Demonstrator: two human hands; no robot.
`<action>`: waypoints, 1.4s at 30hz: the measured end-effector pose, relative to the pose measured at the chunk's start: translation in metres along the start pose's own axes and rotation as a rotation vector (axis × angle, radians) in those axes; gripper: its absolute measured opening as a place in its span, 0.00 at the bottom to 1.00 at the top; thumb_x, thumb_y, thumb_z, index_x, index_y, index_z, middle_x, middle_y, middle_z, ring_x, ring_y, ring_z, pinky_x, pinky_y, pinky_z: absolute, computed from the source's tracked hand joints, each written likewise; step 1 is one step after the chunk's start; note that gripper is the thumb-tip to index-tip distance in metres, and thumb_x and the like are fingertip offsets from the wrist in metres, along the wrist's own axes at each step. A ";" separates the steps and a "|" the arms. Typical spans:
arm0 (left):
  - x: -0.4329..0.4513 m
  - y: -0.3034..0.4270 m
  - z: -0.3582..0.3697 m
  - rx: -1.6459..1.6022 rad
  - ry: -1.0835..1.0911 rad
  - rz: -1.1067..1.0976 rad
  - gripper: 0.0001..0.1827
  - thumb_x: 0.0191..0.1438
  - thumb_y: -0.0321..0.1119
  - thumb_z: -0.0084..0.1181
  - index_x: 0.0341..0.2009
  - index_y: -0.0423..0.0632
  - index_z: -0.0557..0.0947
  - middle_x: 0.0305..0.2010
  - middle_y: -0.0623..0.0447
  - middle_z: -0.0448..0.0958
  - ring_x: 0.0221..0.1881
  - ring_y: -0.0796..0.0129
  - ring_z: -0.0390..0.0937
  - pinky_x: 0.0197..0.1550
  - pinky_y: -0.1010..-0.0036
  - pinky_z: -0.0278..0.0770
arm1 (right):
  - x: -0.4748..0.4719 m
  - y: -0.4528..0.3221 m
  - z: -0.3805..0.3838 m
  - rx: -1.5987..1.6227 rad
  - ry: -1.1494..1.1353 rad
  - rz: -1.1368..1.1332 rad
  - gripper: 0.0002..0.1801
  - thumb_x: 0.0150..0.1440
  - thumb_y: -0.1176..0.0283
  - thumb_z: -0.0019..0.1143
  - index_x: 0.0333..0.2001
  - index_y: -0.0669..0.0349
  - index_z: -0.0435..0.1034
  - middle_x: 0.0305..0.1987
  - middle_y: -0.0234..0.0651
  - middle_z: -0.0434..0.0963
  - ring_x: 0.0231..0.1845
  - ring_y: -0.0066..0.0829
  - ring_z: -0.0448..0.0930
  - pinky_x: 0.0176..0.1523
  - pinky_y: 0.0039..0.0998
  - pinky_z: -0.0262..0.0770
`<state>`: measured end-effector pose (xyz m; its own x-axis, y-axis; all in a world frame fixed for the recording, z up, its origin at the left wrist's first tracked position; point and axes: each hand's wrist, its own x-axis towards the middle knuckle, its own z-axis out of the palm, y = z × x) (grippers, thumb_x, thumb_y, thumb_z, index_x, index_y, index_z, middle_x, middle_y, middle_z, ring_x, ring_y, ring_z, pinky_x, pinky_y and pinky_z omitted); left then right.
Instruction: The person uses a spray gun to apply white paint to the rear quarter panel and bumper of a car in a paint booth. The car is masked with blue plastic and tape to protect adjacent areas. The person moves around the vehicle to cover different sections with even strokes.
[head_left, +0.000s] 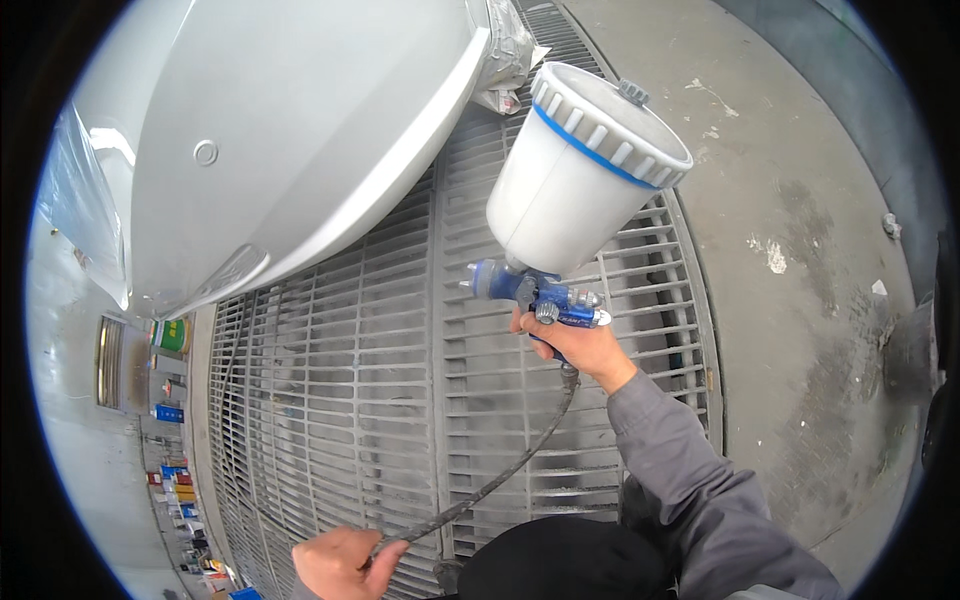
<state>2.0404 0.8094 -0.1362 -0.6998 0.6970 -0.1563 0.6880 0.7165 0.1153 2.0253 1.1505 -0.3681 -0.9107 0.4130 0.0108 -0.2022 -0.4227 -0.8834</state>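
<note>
My right hand (574, 345) is closed around the handle of a blue gravity-feed spray gun (536, 292), whose nozzle points left. On top of the gun sits a large white paint cup (577, 172) with a ribbed lid and a blue ring, tilted to the right. A dark air hose (499, 484) runs from the base of the handle down to my left hand (345, 559), which grips it low in the picture. Left of the cup stands a light grey car body panel (300, 112) with a small round emblem or recess; the nozzle is apart from it.
Metal floor grating (390, 360) lies underfoot, beside a stained concrete floor (780, 247) on the right. Crumpled masking film (510, 52) hangs at the panel's far edge, and clear plastic sheeting (86, 202) at the left. Several cans and boxes (176, 480) line the left wall.
</note>
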 end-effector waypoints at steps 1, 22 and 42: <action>0.003 0.006 0.000 0.005 -0.053 0.009 0.10 0.56 0.40 0.69 0.32 0.47 0.87 0.25 0.45 0.80 0.27 0.47 0.80 0.30 0.58 0.76 | 0.002 -0.004 -0.005 0.016 -0.002 -0.004 0.08 0.59 0.68 0.69 0.36 0.62 0.81 0.20 0.25 0.76 0.20 0.15 0.74 0.23 0.23 0.68; 0.036 0.003 0.025 -0.009 0.122 -0.006 0.18 0.51 0.46 0.74 0.23 0.46 0.84 0.16 0.49 0.72 0.17 0.52 0.71 0.19 0.63 0.66 | 0.046 -0.046 -0.013 -0.242 0.439 -0.345 0.16 0.58 0.69 0.71 0.47 0.66 0.78 0.21 0.22 0.73 0.22 0.11 0.68 0.28 0.22 0.68; -0.079 -0.078 0.001 -0.135 -0.011 -0.166 0.11 0.57 0.41 0.69 0.31 0.46 0.87 0.25 0.42 0.79 0.25 0.44 0.78 0.27 0.58 0.74 | 0.001 0.114 0.193 -0.277 0.012 -0.408 0.05 0.60 0.73 0.67 0.35 0.63 0.79 0.23 0.25 0.78 0.22 0.15 0.75 0.26 0.22 0.69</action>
<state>2.0419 0.6981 -0.1334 -0.7987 0.5695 -0.1943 0.5312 0.8190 0.2170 1.9318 0.9469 -0.3783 -0.7726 0.5101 0.3780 -0.4365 0.0054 -0.8997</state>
